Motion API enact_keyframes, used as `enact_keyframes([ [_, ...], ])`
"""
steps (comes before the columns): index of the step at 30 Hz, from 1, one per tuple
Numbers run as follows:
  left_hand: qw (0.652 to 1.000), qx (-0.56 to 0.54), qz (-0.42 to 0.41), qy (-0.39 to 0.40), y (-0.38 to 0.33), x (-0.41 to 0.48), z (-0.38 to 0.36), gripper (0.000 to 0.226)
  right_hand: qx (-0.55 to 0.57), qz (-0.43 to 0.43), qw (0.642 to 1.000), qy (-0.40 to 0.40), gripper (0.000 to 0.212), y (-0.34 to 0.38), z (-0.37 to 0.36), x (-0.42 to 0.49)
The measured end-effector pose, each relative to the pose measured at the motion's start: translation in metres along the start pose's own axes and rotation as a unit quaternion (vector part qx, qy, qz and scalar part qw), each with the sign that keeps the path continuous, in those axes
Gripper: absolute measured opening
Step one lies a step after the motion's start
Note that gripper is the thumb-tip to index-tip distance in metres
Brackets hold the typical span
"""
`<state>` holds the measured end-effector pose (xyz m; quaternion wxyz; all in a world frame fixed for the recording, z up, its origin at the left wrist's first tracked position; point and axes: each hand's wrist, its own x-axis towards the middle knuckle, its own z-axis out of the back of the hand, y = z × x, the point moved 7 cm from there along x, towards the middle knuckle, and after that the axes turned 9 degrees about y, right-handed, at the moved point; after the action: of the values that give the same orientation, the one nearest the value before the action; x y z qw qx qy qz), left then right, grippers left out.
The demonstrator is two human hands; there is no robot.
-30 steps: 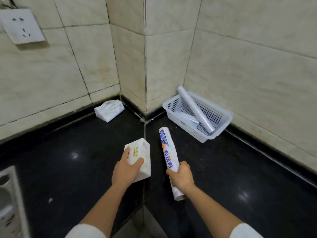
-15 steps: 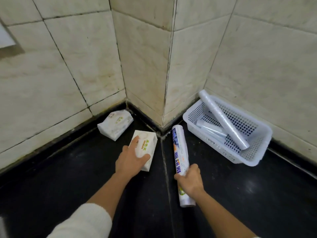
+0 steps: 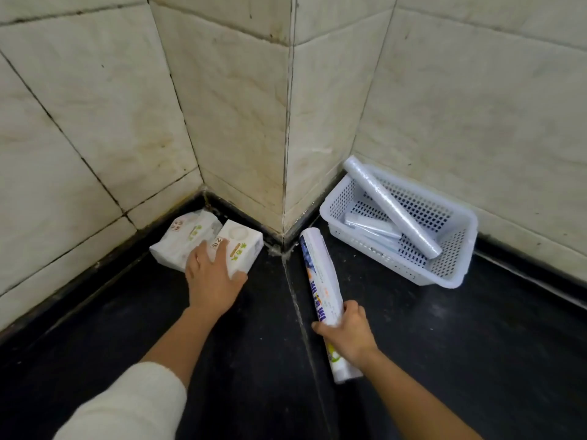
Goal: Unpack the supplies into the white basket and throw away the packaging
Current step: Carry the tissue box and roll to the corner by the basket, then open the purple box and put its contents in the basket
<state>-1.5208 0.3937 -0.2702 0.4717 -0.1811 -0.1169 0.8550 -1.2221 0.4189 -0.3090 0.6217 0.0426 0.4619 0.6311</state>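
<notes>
My left hand (image 3: 213, 277) grips a white tissue pack (image 3: 243, 249) and holds it against a second tissue pack (image 3: 184, 238) lying in the wall corner. My right hand (image 3: 347, 333) is closed around the lower part of a long printed roll in its wrapper (image 3: 319, 274), which points toward the wall corner. The white perforated basket (image 3: 451, 274) stands at the right against the wall. One long clear-wrapped roll (image 3: 392, 209) leans across it, and shorter rolls (image 3: 371, 225) lie on its bottom.
The dark glossy countertop (image 3: 460, 360) has a seam running from the wall corner toward me. Tiled walls (image 3: 241, 106) close the back, with a protruding corner between the tissue packs and the basket.
My left hand has pushed the tissue pack away from me until it sits beside the other pack in the corner. My right hand keeps the printed roll; the view has moved closer to the wall.
</notes>
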Motion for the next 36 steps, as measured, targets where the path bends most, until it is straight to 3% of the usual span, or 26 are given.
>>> enact_keyframes([
  [3,0.996,-0.045,-0.06,-0.042,-0.045,-0.033,-0.007,0.067,0.027,0.013,1.0,-0.003,0.078,-0.007,0.014,-0.01],
  [6,0.98,-0.098,-0.167,-0.046,-0.109,-0.082,-0.038,0.049,0.053,0.023,0.998,-0.036,0.07,-0.032,0.039,-0.032],
  [9,0.958,-0.13,-0.255,-0.003,-0.178,-0.137,-0.085,0.037,0.047,0.0,0.995,-0.087,0.063,-0.086,0.078,-0.071],
  [15,0.917,-0.087,-0.365,0.137,-0.315,-0.272,-0.188,0.04,0.026,-0.097,0.978,-0.181,0.059,-0.245,0.171,-0.187],
  [28,0.847,-0.002,-0.434,0.306,-0.518,-0.612,-0.374,0.046,0.037,-0.26,0.927,-0.266,0.053,-0.582,0.289,-0.484],
  [36,0.823,0.046,-0.466,0.322,-0.616,-0.696,-0.448,0.05,-0.009,-0.293,0.905,-0.309,0.054,-0.698,0.385,-0.547],
])
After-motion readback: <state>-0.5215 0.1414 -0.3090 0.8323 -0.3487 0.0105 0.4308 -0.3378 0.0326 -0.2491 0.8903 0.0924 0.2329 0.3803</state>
